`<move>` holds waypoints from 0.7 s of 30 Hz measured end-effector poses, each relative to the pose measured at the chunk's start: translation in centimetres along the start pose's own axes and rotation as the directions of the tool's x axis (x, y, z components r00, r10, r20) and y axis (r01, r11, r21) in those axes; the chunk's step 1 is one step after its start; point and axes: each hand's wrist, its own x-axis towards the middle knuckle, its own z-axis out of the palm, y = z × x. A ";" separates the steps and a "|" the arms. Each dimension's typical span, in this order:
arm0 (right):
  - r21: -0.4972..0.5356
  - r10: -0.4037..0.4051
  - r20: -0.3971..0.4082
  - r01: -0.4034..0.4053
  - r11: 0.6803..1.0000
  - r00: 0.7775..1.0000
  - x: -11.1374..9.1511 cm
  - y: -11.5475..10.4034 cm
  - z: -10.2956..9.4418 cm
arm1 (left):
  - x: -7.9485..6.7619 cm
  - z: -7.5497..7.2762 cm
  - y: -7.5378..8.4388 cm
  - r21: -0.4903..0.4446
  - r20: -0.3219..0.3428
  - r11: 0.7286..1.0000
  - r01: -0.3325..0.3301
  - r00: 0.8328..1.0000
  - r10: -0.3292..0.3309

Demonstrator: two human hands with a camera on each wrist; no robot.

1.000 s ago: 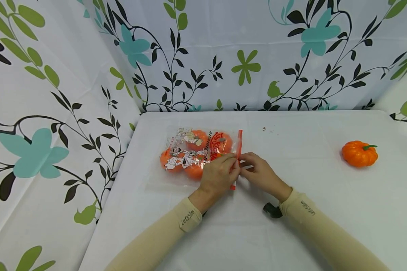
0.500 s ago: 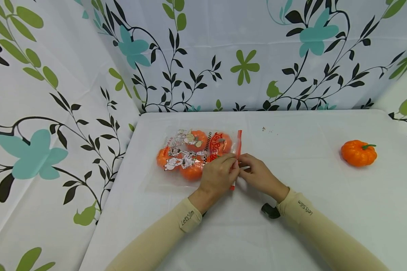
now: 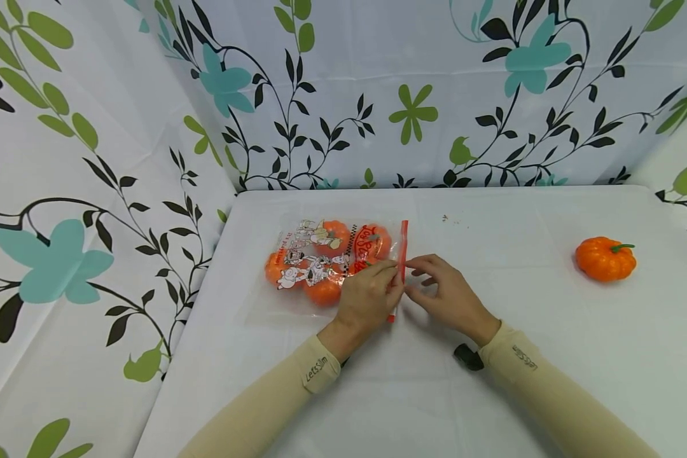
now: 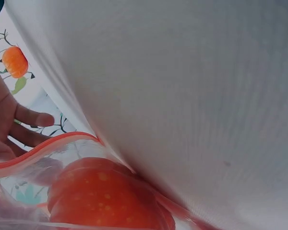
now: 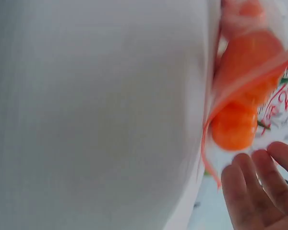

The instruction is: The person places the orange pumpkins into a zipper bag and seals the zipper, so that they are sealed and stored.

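Note:
A clear printed zip bag (image 3: pixel 315 270) with a red edge (image 3: pixel 404 236) lies on the white table, several small orange pumpkins (image 3: pixel 324 293) inside. My left hand (image 3: pixel 369 294) pinches the bag at its red-edged mouth. Just right of that edge is my right hand (image 3: pixel 455 300), its fingers extended and holding nothing. In the right wrist view, the fingers (image 5: pixel 266 184) point toward the red edge, which bows apart around a pumpkin (image 5: pixel 235 125). The left wrist view looks along the open mouth at one large-looking pumpkin (image 4: pixel 105 194).
One loose orange pumpkin (image 3: pixel 605 259) with a green stem sits at the table's right. Small brown crumbs (image 3: pixel 446 218) lie behind the hands. A black device (image 3: pixel 468 357) is at the right wrist. Leaf-patterned curtain (image 3: pixel 343 95) borders the table (image 3: pixel 521 222).
My right hand has come away slightly to the right of the red edge, its fingers spreading. The pumpkins at the bag's left shifted a little left. My left hand keeps its place.

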 end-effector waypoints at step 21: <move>-0.592 -0.047 -0.295 -0.144 0.793 0.954 -0.4 4.3 -9.9 | -0.1 0.0 0.2 0.018 -0.006 1.000 0.004 1.000 -0.003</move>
